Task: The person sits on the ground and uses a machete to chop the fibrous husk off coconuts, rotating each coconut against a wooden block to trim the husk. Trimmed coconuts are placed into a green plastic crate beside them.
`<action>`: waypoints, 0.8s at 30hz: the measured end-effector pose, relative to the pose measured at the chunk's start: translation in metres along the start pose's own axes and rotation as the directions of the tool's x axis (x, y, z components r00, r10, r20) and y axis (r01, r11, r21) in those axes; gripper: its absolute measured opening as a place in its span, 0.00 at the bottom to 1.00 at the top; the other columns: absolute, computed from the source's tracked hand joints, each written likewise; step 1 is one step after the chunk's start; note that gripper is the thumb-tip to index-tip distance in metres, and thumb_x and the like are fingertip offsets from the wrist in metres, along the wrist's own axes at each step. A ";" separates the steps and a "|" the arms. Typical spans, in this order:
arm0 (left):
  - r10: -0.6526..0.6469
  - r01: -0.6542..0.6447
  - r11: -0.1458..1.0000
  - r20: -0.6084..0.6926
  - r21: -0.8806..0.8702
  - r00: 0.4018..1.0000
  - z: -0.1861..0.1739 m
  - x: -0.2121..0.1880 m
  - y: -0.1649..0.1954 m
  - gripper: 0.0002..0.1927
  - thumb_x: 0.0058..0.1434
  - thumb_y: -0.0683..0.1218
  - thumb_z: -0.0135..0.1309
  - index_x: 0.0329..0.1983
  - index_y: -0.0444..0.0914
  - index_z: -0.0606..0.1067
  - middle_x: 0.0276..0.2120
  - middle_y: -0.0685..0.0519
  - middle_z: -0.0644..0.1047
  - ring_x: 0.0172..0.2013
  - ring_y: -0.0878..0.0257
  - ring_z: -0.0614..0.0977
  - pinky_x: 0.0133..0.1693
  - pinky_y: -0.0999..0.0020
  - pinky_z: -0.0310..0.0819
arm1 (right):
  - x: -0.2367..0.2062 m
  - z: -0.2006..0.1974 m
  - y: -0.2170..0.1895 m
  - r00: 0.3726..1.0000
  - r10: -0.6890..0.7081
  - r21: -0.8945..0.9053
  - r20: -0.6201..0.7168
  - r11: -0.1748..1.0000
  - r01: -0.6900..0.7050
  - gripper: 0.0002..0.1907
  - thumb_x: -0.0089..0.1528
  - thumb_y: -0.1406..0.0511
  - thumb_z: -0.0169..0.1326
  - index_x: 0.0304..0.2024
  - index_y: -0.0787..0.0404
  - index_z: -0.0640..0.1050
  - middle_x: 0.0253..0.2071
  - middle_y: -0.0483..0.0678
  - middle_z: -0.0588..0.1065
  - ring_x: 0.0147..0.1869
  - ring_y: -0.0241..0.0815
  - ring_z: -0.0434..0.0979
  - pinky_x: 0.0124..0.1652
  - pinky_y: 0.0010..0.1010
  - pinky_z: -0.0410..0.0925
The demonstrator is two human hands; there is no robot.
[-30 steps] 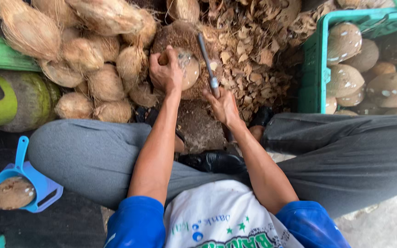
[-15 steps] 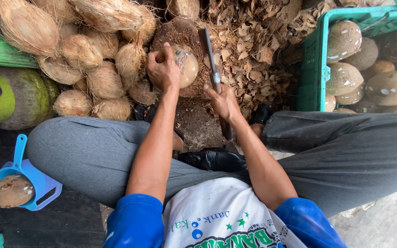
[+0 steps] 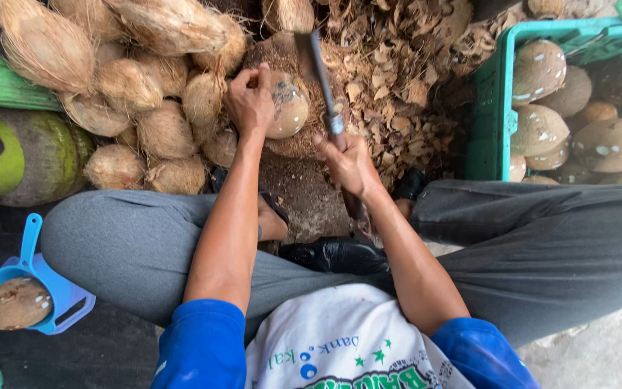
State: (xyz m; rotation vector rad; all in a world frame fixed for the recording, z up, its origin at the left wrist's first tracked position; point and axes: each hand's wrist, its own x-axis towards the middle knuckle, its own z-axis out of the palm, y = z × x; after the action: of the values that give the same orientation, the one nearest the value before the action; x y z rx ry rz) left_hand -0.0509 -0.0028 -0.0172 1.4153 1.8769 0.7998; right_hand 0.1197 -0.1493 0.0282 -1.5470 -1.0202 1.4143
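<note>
The left hand (image 3: pixel 251 101) clamps a half-peeled coconut (image 3: pixel 287 108) at upper centre, steadying it. The right hand (image 3: pixel 347 160) grips a cleaver (image 3: pixel 318 72) raised above it.

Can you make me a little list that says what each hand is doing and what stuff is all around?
left hand: holds a coconut steady on the husk heap
right hand: grips a big knife, blade up beside the coconut
pile: hairy coconuts, left
green crate: peeled coconuts, right
blue scoop: holds one coconut
</note>
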 end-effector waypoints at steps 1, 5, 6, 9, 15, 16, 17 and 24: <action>-0.004 0.005 1.000 -0.012 0.022 1.000 0.000 -0.001 0.000 0.25 0.66 0.67 0.49 0.31 0.44 0.80 0.27 0.57 0.80 0.22 0.63 0.75 0.29 0.59 0.70 | -0.002 -0.001 -0.001 0.994 -0.107 0.034 -0.014 0.994 0.108 0.23 0.67 0.53 0.56 0.22 0.53 0.65 0.16 0.41 0.68 0.14 0.31 0.66 0.14 0.26 0.66; -0.026 0.027 0.998 -0.033 0.056 0.999 0.000 -0.001 0.001 0.24 0.67 0.66 0.51 0.29 0.44 0.79 0.26 0.55 0.79 0.22 0.65 0.75 0.29 0.60 0.70 | -0.005 0.001 0.001 0.987 -0.137 0.130 -0.085 0.981 0.147 0.23 0.69 0.54 0.56 0.22 0.54 0.68 0.15 0.41 0.68 0.14 0.32 0.64 0.16 0.25 0.62; -0.031 0.032 0.998 -0.026 0.048 0.999 0.000 -0.001 0.002 0.24 0.68 0.66 0.51 0.29 0.44 0.79 0.25 0.54 0.80 0.22 0.64 0.74 0.29 0.59 0.70 | -0.005 0.005 0.003 0.993 -0.103 0.174 -0.065 0.978 0.113 0.23 0.68 0.54 0.57 0.22 0.55 0.68 0.16 0.41 0.67 0.14 0.31 0.63 0.15 0.25 0.60; -0.035 0.035 0.999 -0.017 0.029 0.999 0.000 0.000 0.004 0.26 0.64 0.69 0.48 0.31 0.45 0.79 0.26 0.56 0.79 0.22 0.65 0.76 0.28 0.59 0.72 | -0.003 0.009 0.007 0.995 0.099 -0.065 0.002 0.993 -0.098 0.23 0.68 0.53 0.58 0.22 0.52 0.68 0.16 0.39 0.66 0.15 0.30 0.60 0.17 0.26 0.57; -0.038 0.040 0.995 -0.027 0.087 0.999 -0.002 -0.003 0.003 0.26 0.68 0.67 0.49 0.28 0.43 0.77 0.25 0.57 0.78 0.25 0.65 0.76 0.31 0.61 0.71 | -0.002 0.009 0.018 0.987 -0.135 -0.015 -0.082 0.991 0.134 0.26 0.69 0.50 0.58 0.21 0.53 0.67 0.18 0.38 0.66 0.19 0.31 0.61 0.21 0.29 0.56; -0.043 0.044 0.995 -0.021 0.092 0.999 -0.002 -0.004 0.002 0.26 0.68 0.67 0.49 0.28 0.43 0.77 0.26 0.58 0.78 0.25 0.65 0.76 0.31 0.60 0.71 | -0.002 0.009 0.019 0.978 -0.184 0.035 -0.097 0.981 0.188 0.26 0.69 0.50 0.57 0.21 0.53 0.68 0.18 0.39 0.66 0.20 0.32 0.61 0.21 0.30 0.56; -0.043 0.044 0.995 -0.016 0.091 0.999 -0.002 -0.004 0.002 0.26 0.68 0.67 0.50 0.28 0.43 0.77 0.26 0.58 0.78 0.25 0.64 0.76 0.32 0.59 0.71 | -0.001 0.012 0.021 0.986 -0.140 -0.020 -0.087 0.990 0.139 0.25 0.68 0.49 0.56 0.21 0.53 0.69 0.18 0.39 0.67 0.19 0.32 0.62 0.20 0.30 0.58; -0.065 0.068 0.997 -0.098 0.033 0.993 -0.003 -0.001 0.002 0.24 0.64 0.67 0.51 0.29 0.44 0.80 0.28 0.57 0.78 0.28 0.65 0.78 0.38 0.56 0.71 | -0.003 0.018 0.020 0.995 0.077 -0.340 -0.070 0.935 -0.096 0.20 0.67 0.49 0.56 0.27 0.52 0.72 0.18 0.40 0.69 0.19 0.34 0.65 0.24 0.33 0.64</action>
State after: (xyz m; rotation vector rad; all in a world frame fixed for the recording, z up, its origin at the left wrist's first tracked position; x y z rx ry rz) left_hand -0.0522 -0.0035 -0.0140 1.3503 2.0106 0.8181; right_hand 0.1023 -0.1587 0.0091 -1.8925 -1.2270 1.2915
